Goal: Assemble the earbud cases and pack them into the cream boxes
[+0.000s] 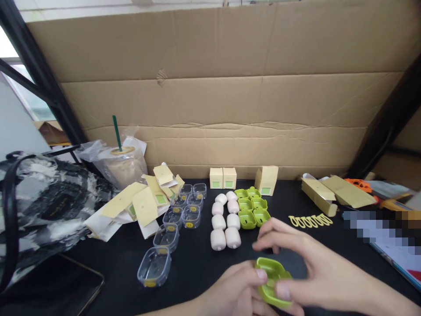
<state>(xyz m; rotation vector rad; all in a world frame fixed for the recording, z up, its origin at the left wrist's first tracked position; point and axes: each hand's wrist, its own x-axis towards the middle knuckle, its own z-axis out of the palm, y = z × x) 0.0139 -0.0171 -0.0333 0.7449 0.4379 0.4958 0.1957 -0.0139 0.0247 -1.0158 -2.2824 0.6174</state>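
Note:
My left hand [241, 283] grips a small green cup-shaped holder [273, 268] near the front edge, its thumb over the rim and its hollow side facing up. My right hand [307, 259] arches over that holder. Its fingers are spread apart, and its thumb overlaps the inside of the holder. Behind my right fingertips stand several matching green holders [247, 218] in two columns. Left of them are two columns of pale pink and white marshmallow-shaped pieces [218, 239]. Further left, clear plastic boxes [154, 265] with yellow round stickers stand in two uneven columns.
Small cream boxes [216, 178] and a taller one [267, 180] stand at the back. Flattened cartons [144, 210], a bagged drink [123, 169], a furry bag [49, 210] and a dark tablet [52, 285] lie left. Yellow rings [311, 220] and an open carton [317, 193] lie right.

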